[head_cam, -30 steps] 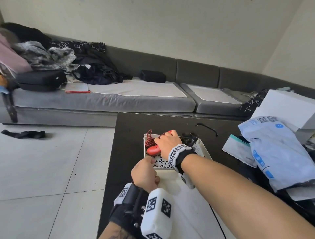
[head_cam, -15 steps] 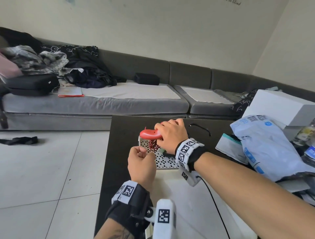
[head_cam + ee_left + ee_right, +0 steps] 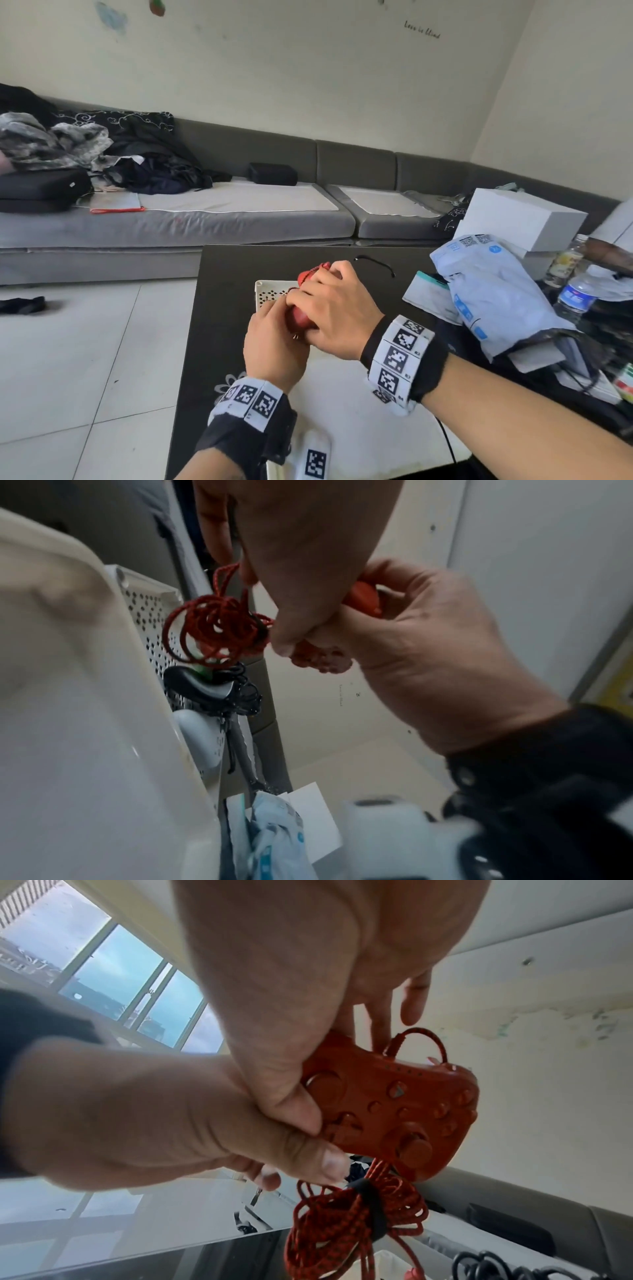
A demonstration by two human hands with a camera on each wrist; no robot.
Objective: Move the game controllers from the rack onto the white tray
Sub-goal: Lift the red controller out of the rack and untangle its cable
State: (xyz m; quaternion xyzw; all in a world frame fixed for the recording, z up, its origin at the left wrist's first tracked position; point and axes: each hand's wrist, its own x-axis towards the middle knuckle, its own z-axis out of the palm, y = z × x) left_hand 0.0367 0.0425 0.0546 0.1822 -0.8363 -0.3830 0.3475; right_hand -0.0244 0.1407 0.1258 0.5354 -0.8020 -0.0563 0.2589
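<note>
Gripping red controller (image 3: 394, 1110), hands (image 3: 329, 308) overlapping.

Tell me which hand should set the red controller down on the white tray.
Right, probably. The right hand wraps the red wired game controller across its body; the left hand only pinches one grip. The white tray lies directly below both.

Red controller (image 3: 394, 1112) with red-and-black braided cable (image 3: 346, 1229) (black strap around the coil). White perforated rack (image 3: 270, 294), white tray (image 3: 359, 411), black worktop (image 3: 233, 274). Black-and-white square-coded wristbands (image 3: 399, 356). Grey sofa (image 3: 239, 219).
</note>
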